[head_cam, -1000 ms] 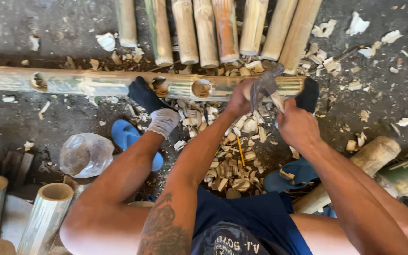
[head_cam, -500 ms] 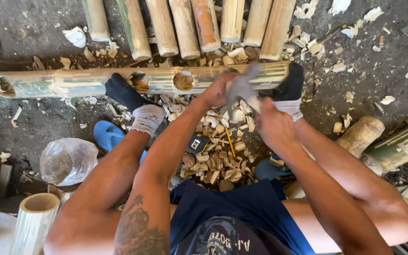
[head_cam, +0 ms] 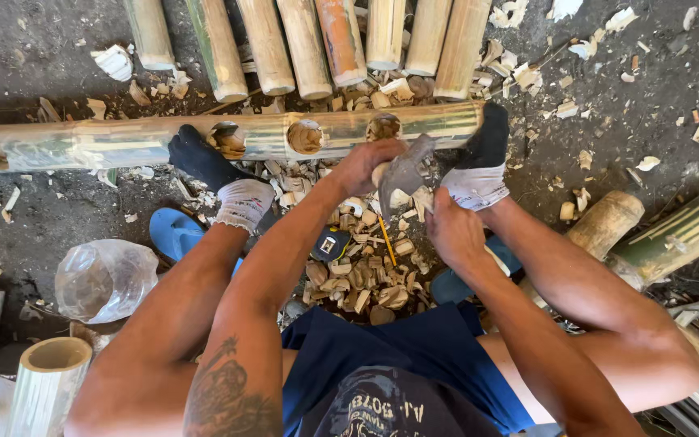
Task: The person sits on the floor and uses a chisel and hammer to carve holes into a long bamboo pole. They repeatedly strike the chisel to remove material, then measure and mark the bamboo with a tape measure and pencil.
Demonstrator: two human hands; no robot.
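Both hands are wrapped tight round a hatchet (head_cam: 408, 171): left hand (head_cam: 363, 164) up near the grey blade, right hand (head_cam: 455, 231) lower on the handle. The blade sits just beside a round hole in the long bamboo pole (head_cam: 123, 144), lying on the ground and pinned by two socked feet, wood chips (head_cam: 362, 275) heaped below.

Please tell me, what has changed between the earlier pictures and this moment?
Little changed. The blade stays gripped in the right hand, and the left hand stays by the notched bamboo pole. Both hands sit slightly lower in view. Socked feet still brace the pole.
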